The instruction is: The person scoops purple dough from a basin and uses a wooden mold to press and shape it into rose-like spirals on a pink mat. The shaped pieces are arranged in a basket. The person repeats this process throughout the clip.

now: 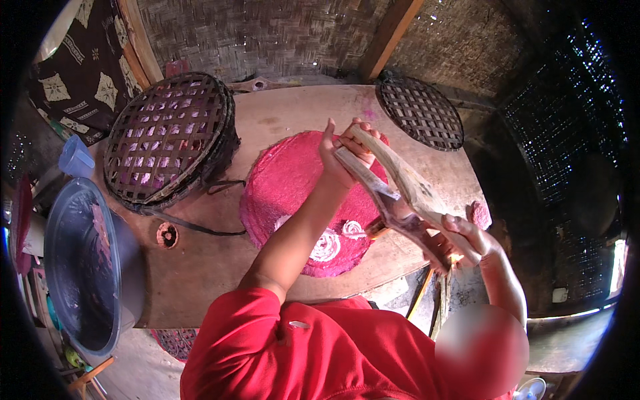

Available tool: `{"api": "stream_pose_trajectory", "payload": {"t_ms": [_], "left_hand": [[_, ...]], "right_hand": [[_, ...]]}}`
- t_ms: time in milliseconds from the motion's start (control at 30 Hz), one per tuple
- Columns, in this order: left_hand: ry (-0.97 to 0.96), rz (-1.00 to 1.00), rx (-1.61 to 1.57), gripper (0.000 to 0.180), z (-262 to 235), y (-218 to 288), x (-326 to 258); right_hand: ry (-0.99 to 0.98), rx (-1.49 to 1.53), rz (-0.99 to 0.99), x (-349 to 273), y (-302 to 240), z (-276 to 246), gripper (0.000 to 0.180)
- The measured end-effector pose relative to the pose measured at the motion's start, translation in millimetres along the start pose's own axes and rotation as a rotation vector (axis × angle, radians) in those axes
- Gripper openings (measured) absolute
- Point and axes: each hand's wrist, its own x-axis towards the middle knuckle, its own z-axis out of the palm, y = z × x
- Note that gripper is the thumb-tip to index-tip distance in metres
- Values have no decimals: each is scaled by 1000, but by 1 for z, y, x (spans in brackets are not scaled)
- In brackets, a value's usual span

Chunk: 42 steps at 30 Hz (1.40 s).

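Both my hands hold a two-armed wooden press (419, 190) slantwise over the right side of a round pink mat (287, 170). My left hand (352, 148) is closed round the upper left ends of its arms, which lie a little apart. Lower down, at the right, my right hand (477, 239) grips the other end. On the mat's near part lie a large white coil (325, 247) and a smaller white coil (353, 229). A third white patch is partly hidden by my left forearm. Whatever is inside the press does not show.
The mat lies on a wooden table (200, 280). A lidded woven basket (167, 137) stands left, a dark lattice tray (421, 113) at the back right. A big blue-grey tub (83, 267) and a blue plastic cup (77, 158) are far left. A small pink piece (479, 214) lies near the right edge.
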Motion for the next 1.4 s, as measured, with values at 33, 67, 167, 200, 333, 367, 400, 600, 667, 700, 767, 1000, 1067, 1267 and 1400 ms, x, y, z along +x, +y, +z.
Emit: {"api": "stream_pose_trajectory", "payload": {"t_ms": [33,67,167,200,333,367,400,600,667,700,767,1000,1067,1267,1400], "left_hand": [[50,7,-18,60,2,-2,3],[150,20,-34,60,4,-4,4],[-46,7,27,62,15,5,11],[-64,28,81,63,18,8,11],[-74,-48,39,62,16,0,-7],[16,-14,25,61,14,-4,-6],[9,-15,13,61,11,-9,-7],[-32,-10,112,58,6,13,19],[16,-51,115,56,3,23,10],[41,-44,130,56,1,26,3],[69,3,215,55,-7,23,-14],[-49,38,35,35,-30,20,-33],[-83,30,60,33,-31,24,-30],[-87,94,96,27,-27,16,-33],[-43,141,109,27,-20,8,-30]], "right_hand": [[78,-84,-26,2,-3,1,70],[91,-75,-94,1,-4,1,68],[23,-101,-230,3,-3,8,68],[-18,-93,-226,4,-1,11,68],[-14,-7,-184,-12,7,16,69],[-9,-46,-198,-14,6,14,69],[48,-100,-186,-16,4,11,68],[60,-103,-290,8,6,16,60],[5,-26,-301,15,15,23,61],[-33,-14,-303,15,19,24,61],[-76,-16,-247,14,26,25,63],[-280,519,-289,62,65,32,64],[-290,558,-369,86,87,44,61],[-434,737,-591,127,113,63,57],[-325,663,-328,125,109,61,48]]}}
